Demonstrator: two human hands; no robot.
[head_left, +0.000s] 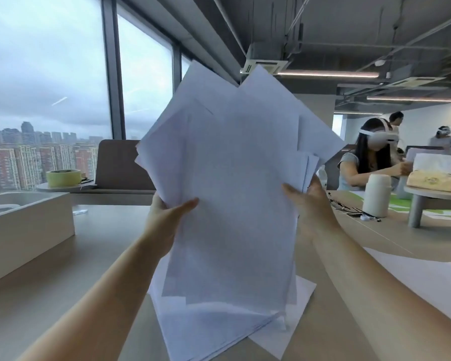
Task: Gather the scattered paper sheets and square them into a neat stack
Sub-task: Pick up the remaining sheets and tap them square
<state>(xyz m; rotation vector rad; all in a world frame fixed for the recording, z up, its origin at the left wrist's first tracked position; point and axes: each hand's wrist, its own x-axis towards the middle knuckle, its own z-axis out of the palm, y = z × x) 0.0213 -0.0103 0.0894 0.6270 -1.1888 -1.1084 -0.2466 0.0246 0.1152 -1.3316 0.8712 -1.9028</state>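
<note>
White paper sheets [232, 191] fanned, misaligned, upright, lower end at tabletop [102, 256]. Left hand [167, 212] grips left edge; right hand [307, 204] grips right edge. Beige box [29, 225]: contents unclear.

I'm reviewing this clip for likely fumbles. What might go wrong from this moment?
1. The held sheets fan out at odd angles, gripped only at their sides by the left hand and right hand. Tapping them square may let some slip out.
2. The near sheet below the bundle and the far sheet to the right lie loose on the table. Either might be left out of the stack.
</note>
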